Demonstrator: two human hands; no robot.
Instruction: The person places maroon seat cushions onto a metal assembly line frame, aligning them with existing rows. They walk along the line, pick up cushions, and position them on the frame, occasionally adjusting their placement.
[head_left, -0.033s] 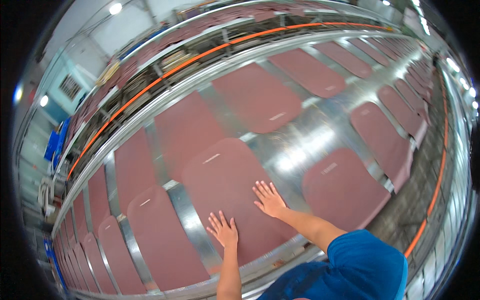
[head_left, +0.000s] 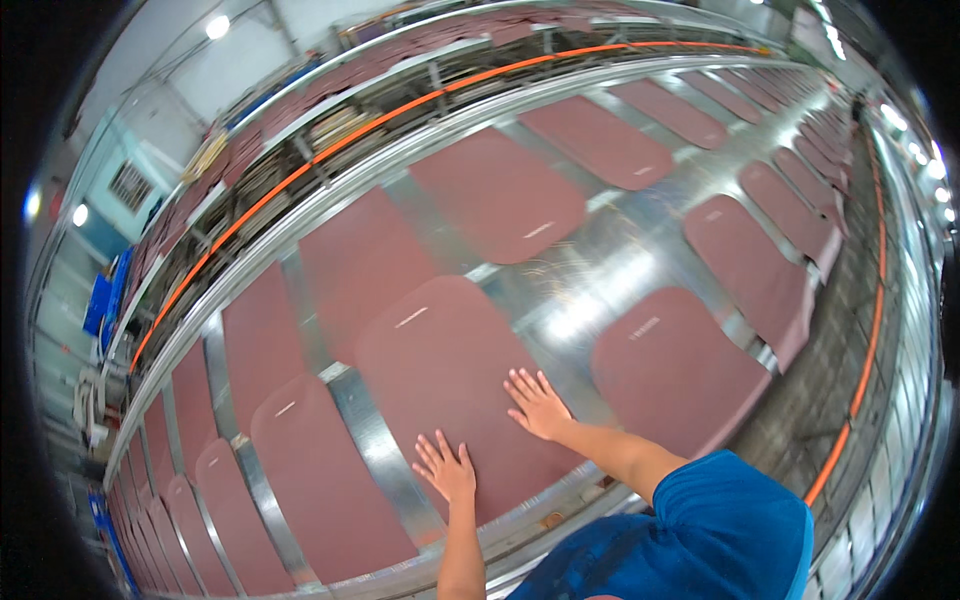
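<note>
A reddish-brown flat mat point(head_left: 440, 340) with rounded corners lies on a shiny metal table point(head_left: 600, 270) right in front of me. My left hand point(head_left: 447, 468) rests flat on the mat's near edge, fingers spread. My right hand point(head_left: 538, 403) lies flat on the same mat a little farther in and to the right, fingers also apart. Neither hand grips anything. My blue sleeve point(head_left: 720, 530) fills the lower right.
Several similar reddish mats lie in two rows along the long metal table, one close at my left point(head_left: 320, 480) and one at my right point(head_left: 670, 370). An orange rail point(head_left: 330, 150) and stacked shelves run behind. Blue crates point(head_left: 100, 300) stand far left.
</note>
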